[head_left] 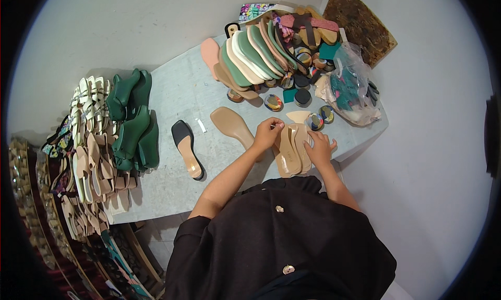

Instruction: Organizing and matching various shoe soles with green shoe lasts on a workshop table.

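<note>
Two beige insoles (287, 153) lie side by side at the near edge of the table, partly overlapping, with a paler sole-shaped piece (304, 156) beside them. My left hand (267, 133) is closed in a pinch at their upper left; what lies between the fingertips is too small to name. On the other side my right hand (320, 146) rests with fingers apart, touching the pale piece's right edge. Left of my left forearm lies a larger tan sole (230, 123), partly hidden by the arm. Further left is a sole with a black toe part and beige heel part (185, 147).
A row of green, white and tan soles (250, 57) stands at the back, among round multicoloured pieces (273, 103). A clear plastic bag (350, 91) sits back right. Green clogs (136, 128) and pale sandals (91, 112) crowd the left edge. A brown board (360, 23) leans in the corner.
</note>
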### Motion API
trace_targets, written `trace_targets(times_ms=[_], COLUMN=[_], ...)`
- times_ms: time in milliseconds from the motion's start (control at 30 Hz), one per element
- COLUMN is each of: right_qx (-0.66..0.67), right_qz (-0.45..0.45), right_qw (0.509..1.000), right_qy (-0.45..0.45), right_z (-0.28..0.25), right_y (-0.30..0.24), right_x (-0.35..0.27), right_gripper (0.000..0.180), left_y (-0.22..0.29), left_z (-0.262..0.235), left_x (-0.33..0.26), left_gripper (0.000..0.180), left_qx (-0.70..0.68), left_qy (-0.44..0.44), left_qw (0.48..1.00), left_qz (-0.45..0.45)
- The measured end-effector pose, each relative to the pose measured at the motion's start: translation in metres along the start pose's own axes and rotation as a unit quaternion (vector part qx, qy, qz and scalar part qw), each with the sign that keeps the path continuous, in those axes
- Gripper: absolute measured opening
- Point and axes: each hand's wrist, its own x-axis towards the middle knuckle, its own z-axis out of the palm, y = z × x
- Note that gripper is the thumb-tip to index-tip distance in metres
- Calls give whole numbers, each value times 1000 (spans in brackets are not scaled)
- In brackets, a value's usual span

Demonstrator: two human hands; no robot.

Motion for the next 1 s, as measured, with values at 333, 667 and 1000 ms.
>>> trace_targets(times_ms=[333, 667, 1000], right_qx=[32, 108, 248], right_qz=[33, 43, 16], right_qw=[999, 993, 968], right_qy=[-4, 15, 30], right_z=[-2, 7, 17], right_y=[-5, -7, 9], right_x=[10, 13, -21], right_gripper=[34, 9, 8], left_y=[-17, 8, 11], left_z=[-12, 15, 16], left_x=[5, -19, -1], left_gripper=[22, 47, 68], left_qx=[-112, 399, 305], left_qy=[-105, 65, -187], left_qw=[987, 902, 922], left_qz=[-40, 153, 147])
